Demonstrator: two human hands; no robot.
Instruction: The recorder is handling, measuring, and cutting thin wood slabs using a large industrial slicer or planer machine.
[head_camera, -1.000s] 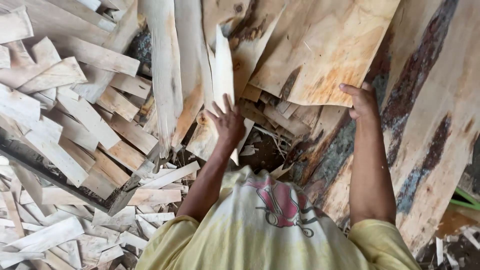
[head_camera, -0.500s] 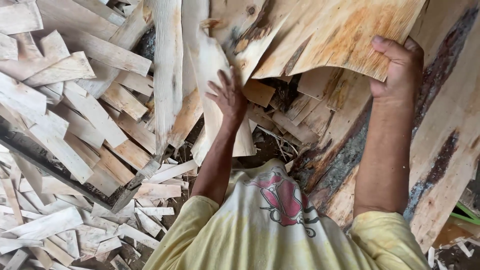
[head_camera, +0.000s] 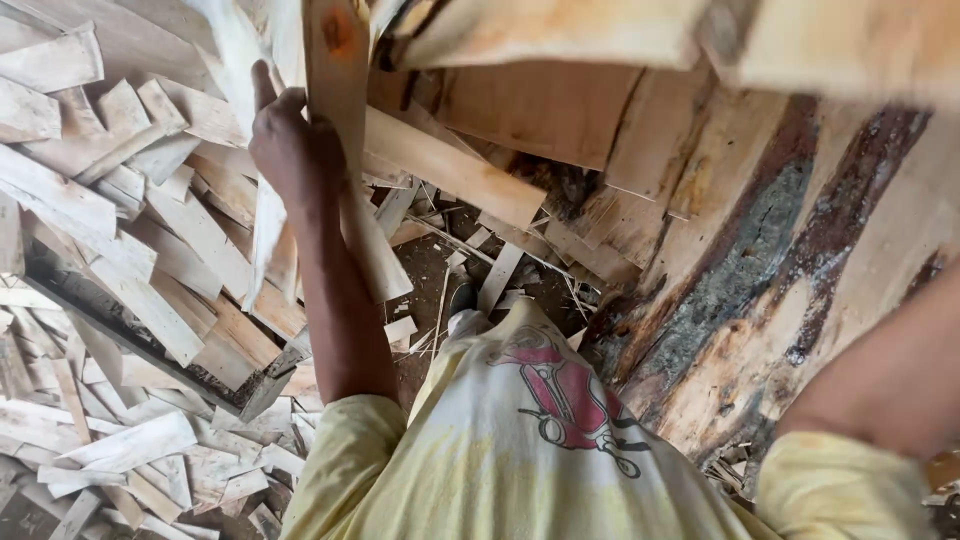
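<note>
Left hand (head_camera: 290, 145) fingers closed around upright strip (head_camera: 335, 90), scrap pile (head_camera: 130, 250) beside. Right hand out of view; sheet (head_camera: 560, 35) overhead.

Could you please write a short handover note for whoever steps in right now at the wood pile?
Left hand: raised, gripping thin wood strips that stand upright.
Right hand: out of frame; only the forearm shows, reaching up toward a large blurred sheet of veneer overhead.
Around: short offcuts piled on the left, big bark-streaked sheets on the right, scraps on the ground between.
Done: strips and sheet are lifted off the heap.
Left: neither piece is set down yet.
</note>
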